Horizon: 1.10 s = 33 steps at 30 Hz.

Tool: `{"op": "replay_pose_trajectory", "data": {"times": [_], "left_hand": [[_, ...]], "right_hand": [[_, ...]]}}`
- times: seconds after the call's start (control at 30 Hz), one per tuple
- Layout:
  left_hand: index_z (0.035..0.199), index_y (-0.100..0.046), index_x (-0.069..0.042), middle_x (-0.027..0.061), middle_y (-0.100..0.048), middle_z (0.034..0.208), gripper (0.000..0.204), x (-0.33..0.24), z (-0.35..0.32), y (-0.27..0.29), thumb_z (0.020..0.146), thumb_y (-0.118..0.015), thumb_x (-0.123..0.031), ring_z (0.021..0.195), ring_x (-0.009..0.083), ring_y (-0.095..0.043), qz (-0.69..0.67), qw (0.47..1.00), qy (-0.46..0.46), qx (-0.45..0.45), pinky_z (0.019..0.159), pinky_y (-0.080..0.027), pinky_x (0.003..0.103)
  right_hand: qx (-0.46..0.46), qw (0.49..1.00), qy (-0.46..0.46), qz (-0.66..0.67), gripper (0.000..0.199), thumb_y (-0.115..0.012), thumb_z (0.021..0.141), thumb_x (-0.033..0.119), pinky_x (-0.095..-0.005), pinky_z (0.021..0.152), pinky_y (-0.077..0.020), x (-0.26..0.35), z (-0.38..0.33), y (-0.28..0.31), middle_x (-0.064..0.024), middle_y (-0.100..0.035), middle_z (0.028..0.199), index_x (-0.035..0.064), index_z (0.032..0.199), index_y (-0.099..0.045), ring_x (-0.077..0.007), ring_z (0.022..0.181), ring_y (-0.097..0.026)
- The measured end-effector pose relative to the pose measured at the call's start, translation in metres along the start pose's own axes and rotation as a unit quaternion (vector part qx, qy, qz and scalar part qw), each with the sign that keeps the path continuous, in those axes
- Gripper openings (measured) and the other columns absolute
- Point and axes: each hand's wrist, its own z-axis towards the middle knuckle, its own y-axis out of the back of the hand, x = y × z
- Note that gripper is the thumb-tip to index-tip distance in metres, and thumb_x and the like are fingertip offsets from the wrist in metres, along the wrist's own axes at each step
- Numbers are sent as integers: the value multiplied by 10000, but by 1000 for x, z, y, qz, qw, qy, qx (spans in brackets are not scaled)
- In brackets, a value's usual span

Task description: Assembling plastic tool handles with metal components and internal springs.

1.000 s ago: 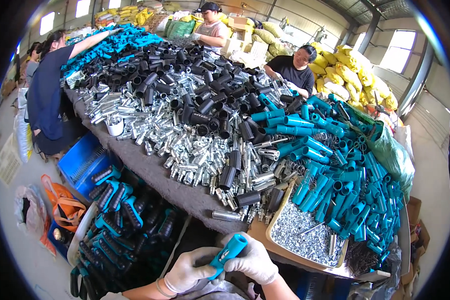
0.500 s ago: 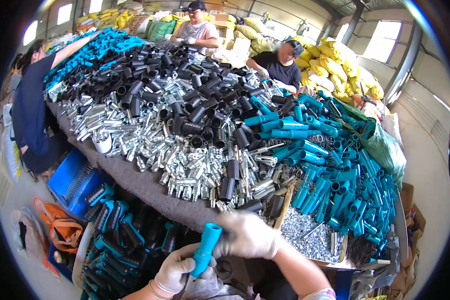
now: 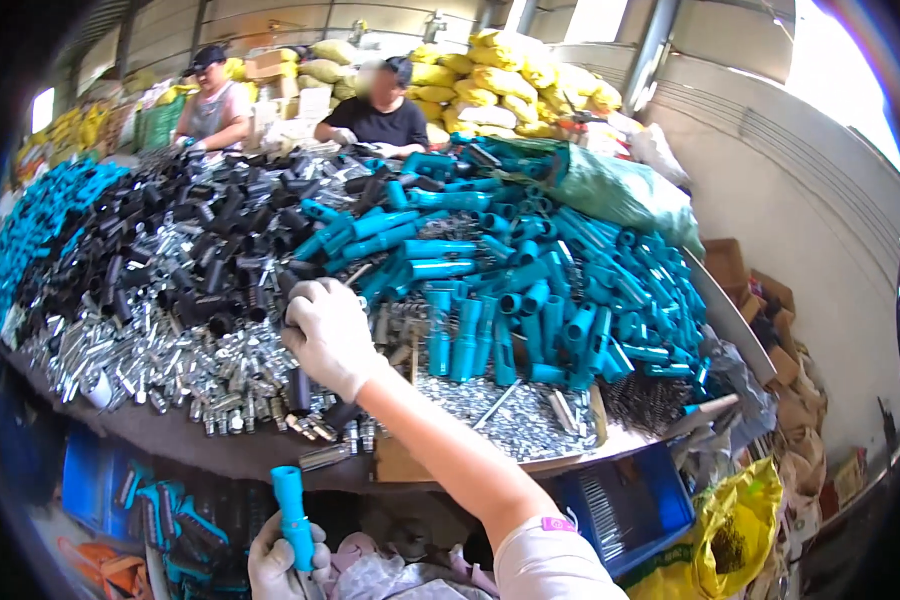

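Near the lower edge my left hand (image 3: 275, 560), in a whitish work glove, is closed round a teal plastic tube (image 3: 289, 500) held upright. My right hand (image 3: 328, 335), gloved the same way, reaches out over the table. Its fingers curl round a black plastic sleeve (image 3: 290, 283) at the edge of the heap; the hand covers much of that piece. To its left lie many black sleeves (image 3: 215, 275) and shiny metal fittings (image 3: 165, 355). On its right is a heap of teal tubes (image 3: 440, 268).
A shallow tray of small metal parts (image 3: 470, 408) lies below the teal heap. Under the table stand blue bins (image 3: 630, 505) and a yellow sack (image 3: 745, 530). Across the table two people (image 3: 380, 115) work, with stacked yellow sacks (image 3: 500, 85) behind.
My right hand has left the teal tube and reached forward to the black sleeves. My left hand still holds the tube. The view has swung to the right.
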Motion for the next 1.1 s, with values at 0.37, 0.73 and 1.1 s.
{"op": "replay_pose_trajectory", "data": {"times": [0.37, 0.73, 1.1], "left_hand": [[1241, -544, 90, 72, -641, 895, 707, 68, -8, -66, 848, -713, -473, 701, 137, -586, 129, 982, 129, 44, 626, -470, 242], [1285, -601, -16, 170, -703, 985, 498, 109, 7, -104, 876, -682, -290, 877, 235, -678, 587, 771, -29, 247, 769, -527, 356], [1215, -644, -21, 140, -719, 940, 481, 104, 12, -130, 781, -763, -191, 813, 226, -706, 575, 790, 28, 211, 762, -538, 324]], "right_hand": [[101, 945, -192, 243, 424, -592, 944, 170, -411, 954, -484, 48, -201, 158, -201, -625, 1191, 26, 1339, -539, -384, 1099, -609], [125, 955, -140, 230, 260, -705, 852, 180, -414, 895, -516, 38, -289, 250, -126, -673, 1137, 50, 1076, -685, -324, 1060, -634], [36, 881, -340, -327, 202, -642, 783, 128, -458, 774, -486, -106, -323, 275, -116, -681, 860, 113, 975, -703, -340, 864, -622]]}}
